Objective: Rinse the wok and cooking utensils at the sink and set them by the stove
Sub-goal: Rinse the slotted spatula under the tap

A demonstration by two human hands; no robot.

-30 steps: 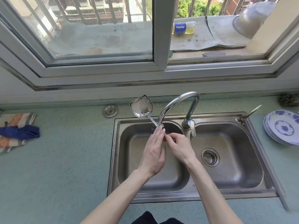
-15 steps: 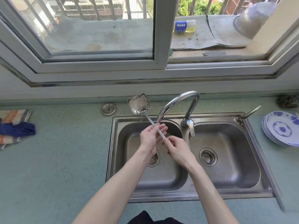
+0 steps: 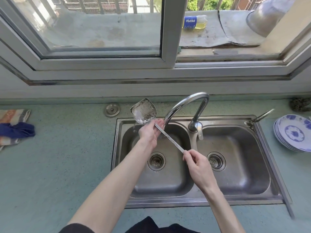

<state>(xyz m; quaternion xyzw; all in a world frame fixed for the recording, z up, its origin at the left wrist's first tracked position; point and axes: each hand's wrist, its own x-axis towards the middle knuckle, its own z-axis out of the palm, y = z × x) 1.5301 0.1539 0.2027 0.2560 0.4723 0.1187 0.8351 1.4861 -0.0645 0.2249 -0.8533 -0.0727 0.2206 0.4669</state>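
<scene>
right hand point(image 3: 196, 161) pinches the tail end of the long flat handle of the steel spatula point(image 3: 144, 111), fingers curled tight around it. left hand point(image 3: 149, 132) sits up near the blade, palm turned up, fingers fairly straight and laid along the handle just under the scoop. the spatula slants across the left basin of the stainless double sink point(image 3: 117, 148), blade raised over the sink's back-left corner, wet and speckled. the curved chrome tap point(image 3: 190, 103) arches over it, spout right beside the left hand's fingertips; cannot tell whether water runs.

on the pale green worktop point(image 3: 67, 165): a small round metal cap point(image 3: 112, 109) behind the sink, a striped cloth with a dark blue rag point(image 3: 16, 130) on it at far left, a stack of blue-and-white patterned plates point(image 3: 292, 133) at far right, a dark scouring pad point(image 3: 300, 105) behind them.

out on the ledge past the open window, a plastic bottle point(image 3: 194, 22) lies on its side, yellowish liquid inside, blue label reading "pepsi" in mirror writing. beside it an upturned metal bowl point(image 3: 267, 15).
</scene>
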